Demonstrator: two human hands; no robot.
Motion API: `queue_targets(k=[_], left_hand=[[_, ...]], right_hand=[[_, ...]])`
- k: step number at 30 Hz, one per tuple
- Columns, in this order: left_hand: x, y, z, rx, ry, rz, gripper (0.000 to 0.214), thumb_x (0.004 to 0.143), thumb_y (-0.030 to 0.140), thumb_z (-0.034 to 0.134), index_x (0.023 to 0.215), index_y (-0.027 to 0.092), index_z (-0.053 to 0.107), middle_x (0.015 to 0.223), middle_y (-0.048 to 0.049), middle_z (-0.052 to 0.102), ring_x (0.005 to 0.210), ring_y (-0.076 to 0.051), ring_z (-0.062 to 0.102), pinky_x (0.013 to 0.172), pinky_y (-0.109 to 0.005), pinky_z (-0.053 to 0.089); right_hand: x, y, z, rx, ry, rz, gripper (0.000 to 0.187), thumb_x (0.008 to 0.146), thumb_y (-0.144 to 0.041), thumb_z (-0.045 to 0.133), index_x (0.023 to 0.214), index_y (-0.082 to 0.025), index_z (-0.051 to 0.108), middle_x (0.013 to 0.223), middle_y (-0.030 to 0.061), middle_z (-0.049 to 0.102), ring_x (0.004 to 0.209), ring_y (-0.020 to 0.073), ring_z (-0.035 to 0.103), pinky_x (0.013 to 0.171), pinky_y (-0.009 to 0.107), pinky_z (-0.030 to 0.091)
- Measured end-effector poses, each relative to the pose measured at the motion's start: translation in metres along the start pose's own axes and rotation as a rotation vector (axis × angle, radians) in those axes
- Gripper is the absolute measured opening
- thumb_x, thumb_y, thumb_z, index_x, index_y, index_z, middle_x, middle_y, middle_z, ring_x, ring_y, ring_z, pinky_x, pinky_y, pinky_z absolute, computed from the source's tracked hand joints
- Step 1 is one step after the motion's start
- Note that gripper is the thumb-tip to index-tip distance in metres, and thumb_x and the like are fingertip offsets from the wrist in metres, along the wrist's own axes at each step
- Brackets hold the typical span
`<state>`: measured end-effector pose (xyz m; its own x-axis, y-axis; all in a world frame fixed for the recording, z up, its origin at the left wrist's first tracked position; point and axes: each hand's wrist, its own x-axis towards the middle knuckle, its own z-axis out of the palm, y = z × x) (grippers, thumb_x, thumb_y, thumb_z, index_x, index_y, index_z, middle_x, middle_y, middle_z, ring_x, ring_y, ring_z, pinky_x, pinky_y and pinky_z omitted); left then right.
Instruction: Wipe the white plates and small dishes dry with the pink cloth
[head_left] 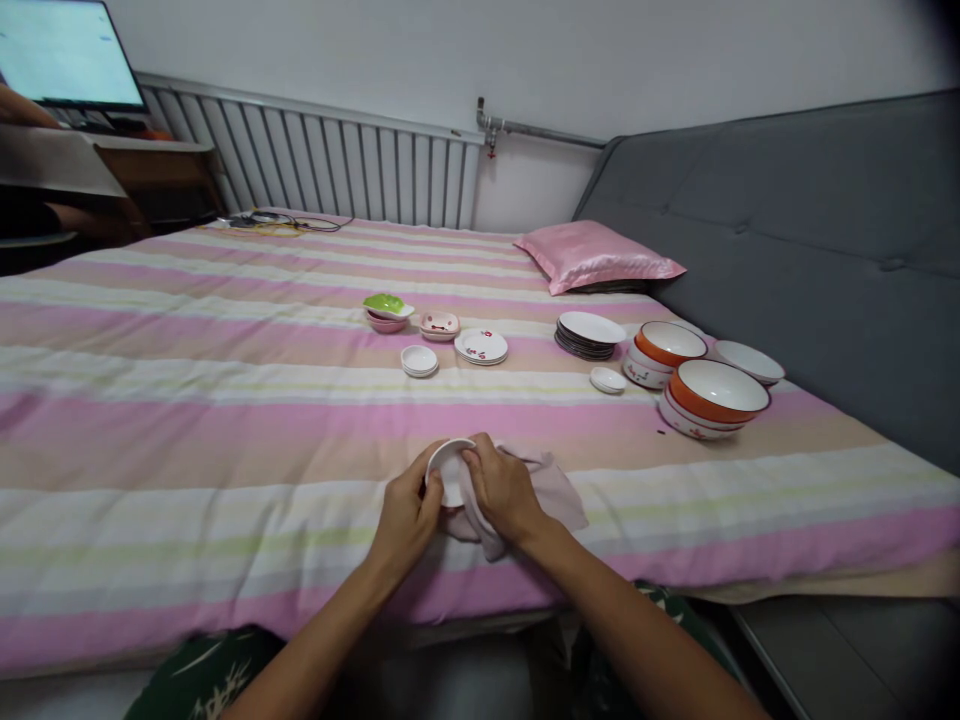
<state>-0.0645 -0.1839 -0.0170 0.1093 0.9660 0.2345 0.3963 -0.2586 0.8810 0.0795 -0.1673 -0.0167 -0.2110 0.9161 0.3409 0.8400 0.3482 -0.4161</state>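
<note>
Above the bed's near edge, my left hand (409, 505) grips the left rim of a small white dish (448, 470), which is tilted up. My right hand (504, 488) is closed on a pale pink cloth (551, 485) and presses it against the dish's right side. Part of the cloth hangs below the dish and spreads to the right on the bedspread. Straight ahead, a short stack of small white dishes (418, 361) sits beyond my hands, with flower-patterned plates (481, 346) beside it.
A green leaf-shaped dish (386, 305) rests on a pink bowl (388, 323), near a pink dish (439, 325). To the right stand dark plates topped by a white one (591, 328), a small dish (607, 380) and orange bowls (718, 392). A pillow (596, 255) lies farther back.
</note>
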Motion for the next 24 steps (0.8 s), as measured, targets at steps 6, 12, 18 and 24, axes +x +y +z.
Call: queue_targets(k=[6,12,18,24], left_hand=[[0.006,0.001,-0.018,0.158,-0.194,0.101,0.043,0.081,0.017,0.035,0.121,0.016,0.052,0.112,-0.0067,0.064,0.097,-0.019,0.060,0.084,-0.028,0.043],[0.008,-0.001,-0.030,0.211,-0.325,0.129,0.044,0.082,0.018,0.035,0.123,0.021,0.051,0.117,-0.0063,0.062,0.106,-0.021,0.056,0.093,-0.033,0.038],[0.005,0.002,-0.015,0.029,-0.067,0.040,0.040,0.083,0.029,0.043,0.121,0.017,0.048,0.106,-0.0086,0.064,0.086,-0.019,0.061,0.075,-0.028,0.046],[-0.006,0.005,0.005,-0.130,-0.078,-0.139,0.037,0.087,0.032,0.034,0.120,0.015,0.038,0.075,-0.0033,0.062,0.059,-0.017,0.060,0.058,-0.028,0.047]], right_hand=[[-0.001,0.003,-0.002,-0.057,-0.097,-0.145,0.018,0.092,-0.026,0.033,0.095,-0.019,0.049,0.075,0.0046,0.068,0.062,0.0171,0.062,0.051,0.023,0.028],[-0.003,0.000,0.002,-0.073,-0.133,-0.223,0.018,0.092,-0.026,0.035,0.096,-0.018,0.051,0.074,0.0064,0.069,0.062,0.0176,0.062,0.050,0.023,0.028],[0.000,-0.003,0.000,-0.009,-0.007,-0.014,0.023,0.093,-0.027,0.027,0.092,-0.018,0.048,0.067,0.0046,0.066,0.060,0.0188,0.061,0.050,0.024,0.028],[-0.001,0.000,0.004,0.007,0.041,0.010,0.023,0.094,-0.026,0.026,0.090,-0.018,0.046,0.068,0.0047,0.065,0.062,0.0188,0.062,0.051,0.024,0.028]])
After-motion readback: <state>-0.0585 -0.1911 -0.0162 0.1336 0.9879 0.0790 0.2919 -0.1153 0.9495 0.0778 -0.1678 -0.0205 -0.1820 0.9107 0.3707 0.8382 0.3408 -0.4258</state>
